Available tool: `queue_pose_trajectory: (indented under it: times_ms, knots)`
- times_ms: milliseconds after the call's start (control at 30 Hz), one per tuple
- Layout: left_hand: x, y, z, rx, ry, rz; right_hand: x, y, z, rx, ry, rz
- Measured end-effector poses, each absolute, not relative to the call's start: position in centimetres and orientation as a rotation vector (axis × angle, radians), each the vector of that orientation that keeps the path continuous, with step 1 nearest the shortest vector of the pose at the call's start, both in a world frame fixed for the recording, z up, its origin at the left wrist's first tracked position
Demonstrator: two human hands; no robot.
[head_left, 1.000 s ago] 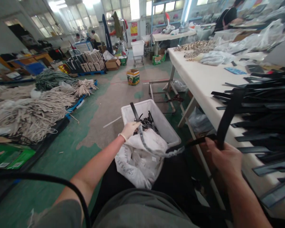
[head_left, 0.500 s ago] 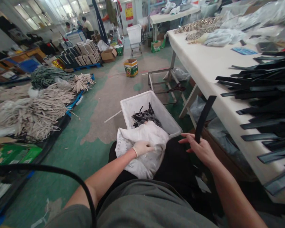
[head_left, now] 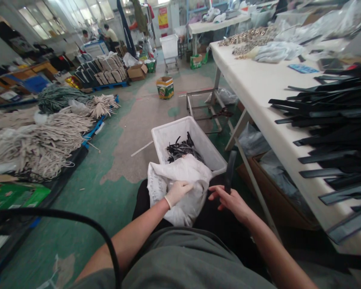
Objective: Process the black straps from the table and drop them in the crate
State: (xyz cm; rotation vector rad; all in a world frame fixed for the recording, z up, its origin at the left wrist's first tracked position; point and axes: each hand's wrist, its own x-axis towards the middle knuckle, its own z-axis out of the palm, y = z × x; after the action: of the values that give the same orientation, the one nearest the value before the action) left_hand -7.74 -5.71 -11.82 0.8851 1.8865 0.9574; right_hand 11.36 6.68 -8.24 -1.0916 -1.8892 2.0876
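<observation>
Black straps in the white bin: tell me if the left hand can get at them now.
Probably yes: the left hand rests on the white sack just before the open bin, whose straps lie uncovered.

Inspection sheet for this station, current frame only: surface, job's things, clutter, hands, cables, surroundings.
Surface: white table, right side.
Job's things: black strap; white sack on lap; white bin holding black straps.
Clutter: strap stack, metal buckles, plastic bags on the table.
Hands: gloved left hand on sack; bare right hand grips strap.
Cables: black cable at lower left.
Surroundings: cord bundles, cartons, distant workers.
</observation>
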Motion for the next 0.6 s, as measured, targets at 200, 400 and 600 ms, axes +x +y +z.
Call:
queue_pose_trajectory:
  times_ms: [200,400,600]
  knots:
    - [-8.0,-8.8,-3.9,0.999,1.791,1.438,9.1,4.3,-7.3,-0.885,-1.757,2.439]
    - [-7.6,-11.2,-1.4,2.085,2.010,1.372,6.2,1.4,-5.5,-0.694,-1.488,2.816]
    - [-6.6,-13.3,-1.5,2.140,1.999,1.341,4.8,1.1,-4.6,-0.795,-1.548,2.625]
